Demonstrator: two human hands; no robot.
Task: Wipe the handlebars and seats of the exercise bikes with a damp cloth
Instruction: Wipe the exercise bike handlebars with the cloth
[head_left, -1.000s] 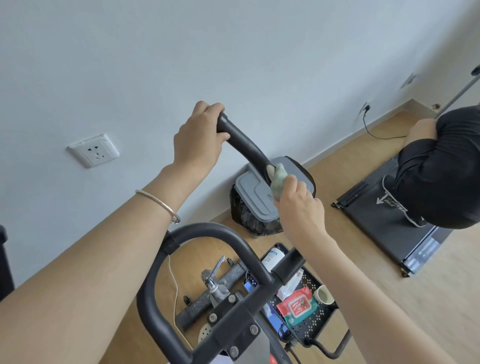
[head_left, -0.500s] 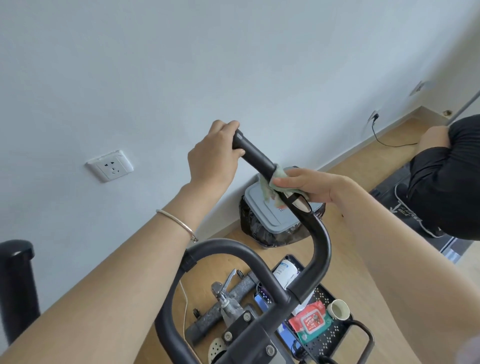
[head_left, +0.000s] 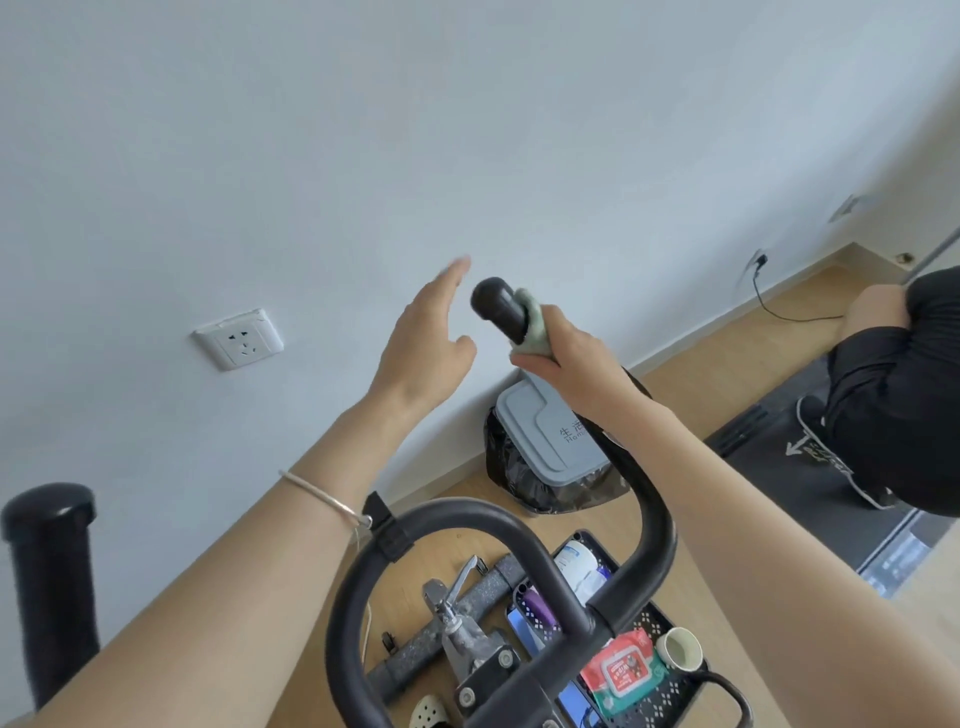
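Observation:
The exercise bike's black handlebar (head_left: 644, 525) curves up from the bottom centre to a raised right grip whose rounded end (head_left: 496, 304) points toward the wall. My right hand (head_left: 563, 358) grips a pale green cloth (head_left: 535, 325) wrapped around that grip just below its end. To the left of the grip end my left hand (head_left: 423, 343) hovers off the bar, fingers straight and blurred, holding nothing. The left grip (head_left: 47, 561) stands at the lower left edge. No seat is in view.
A grey-lidded bin with a black bag (head_left: 545, 447) stands by the wall. Below the bars a black basket (head_left: 670, 691) holds a wipes pack, cup and bottle. Another person in black (head_left: 893, 384) crouches on a treadmill (head_left: 769, 441) at right. A wall socket (head_left: 239, 338) is left.
My left hand has let go of the grip end and opened beside it. My right hand slid the cloth up the bar from its lower part to just under the end.

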